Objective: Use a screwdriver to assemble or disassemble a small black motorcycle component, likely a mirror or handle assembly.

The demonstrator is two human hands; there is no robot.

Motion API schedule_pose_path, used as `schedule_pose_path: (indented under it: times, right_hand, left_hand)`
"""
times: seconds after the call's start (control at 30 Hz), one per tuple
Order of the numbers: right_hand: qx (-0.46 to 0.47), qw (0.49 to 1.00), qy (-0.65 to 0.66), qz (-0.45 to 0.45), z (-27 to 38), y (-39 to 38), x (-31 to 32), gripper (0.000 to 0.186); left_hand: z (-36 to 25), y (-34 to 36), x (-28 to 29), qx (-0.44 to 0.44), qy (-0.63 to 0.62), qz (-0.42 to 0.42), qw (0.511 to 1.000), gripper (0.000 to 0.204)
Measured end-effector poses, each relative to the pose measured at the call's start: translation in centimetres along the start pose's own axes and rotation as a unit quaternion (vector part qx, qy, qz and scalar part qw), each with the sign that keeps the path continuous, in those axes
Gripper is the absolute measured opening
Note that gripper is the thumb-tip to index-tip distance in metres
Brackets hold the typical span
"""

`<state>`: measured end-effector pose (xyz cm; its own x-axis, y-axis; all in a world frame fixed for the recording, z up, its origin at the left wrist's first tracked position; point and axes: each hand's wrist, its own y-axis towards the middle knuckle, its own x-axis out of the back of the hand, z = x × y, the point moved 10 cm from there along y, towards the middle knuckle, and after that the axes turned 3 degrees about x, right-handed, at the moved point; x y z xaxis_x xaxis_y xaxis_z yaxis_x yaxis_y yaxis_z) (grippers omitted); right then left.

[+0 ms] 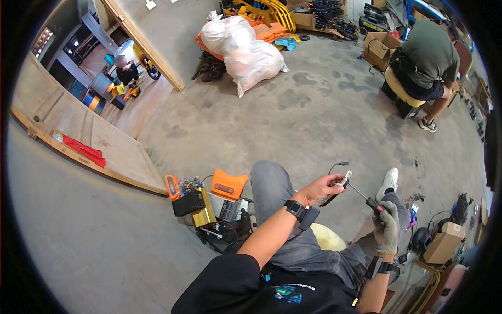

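My bare left hand is raised above my lap, its fingers pinched around a small dark part with a whitish metal end. A black cable with a plug at its tip sticks out beyond the fingers. In a light knitted glove, my right hand grips a screwdriver with a black and red handle. Its thin shaft slants up and left, and the tip meets or nearly meets the small part; I cannot tell which. Black bands circle both wrists.
Beside my left knee lies a pile of parts with an orange plastic cover and a gold metal box. A cardboard box stands at right. White sacks lie ahead. A person sits far right; another is beyond the doorway.
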<state>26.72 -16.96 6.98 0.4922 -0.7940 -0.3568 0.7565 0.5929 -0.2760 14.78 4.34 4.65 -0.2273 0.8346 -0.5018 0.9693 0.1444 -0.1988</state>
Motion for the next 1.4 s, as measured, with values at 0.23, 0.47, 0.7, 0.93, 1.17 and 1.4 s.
schedule_pose_path:
  times: [0.23,0.47,0.7,0.93,1.17,1.4]
  right_hand:
    - [-0.094,0.994,0.017,0.044,-1.1,0.3,0.3,0.02]
    - [0.001,0.999,-0.011,0.033,1.1,-0.4,-1.4,0.022]
    - [-0.026,0.999,-0.006,0.041,-0.3,0.6,0.1,0.029]
    - [-0.074,0.997,-0.026,0.0,0.1,0.3,-0.7,0.021]
    - [0.044,0.999,-0.012,-0.008,1.0,0.0,-1.6,0.028]
    - [-0.053,0.997,-0.019,0.053,0.9,-1.0,-0.5,0.024]
  left_hand:
    - [0.0,-0.2,0.4,-0.007,0.008,-0.002,1.0,0.05]
    - [-0.1,-0.5,0.3,-0.003,0.008,-0.009,1.0,0.052]
    - [-0.2,-0.3,0.4,-0.006,0.001,-0.017,1.0,0.051]
    - [-0.2,-0.3,0.6,-0.008,0.008,-0.011,1.0,0.05]
    - [-0.2,-0.1,0.8,-0.016,0.019,-0.001,1.0,0.052]
    - [0.4,-0.4,-0.2,-0.025,0.022,0.013,0.999,0.053]
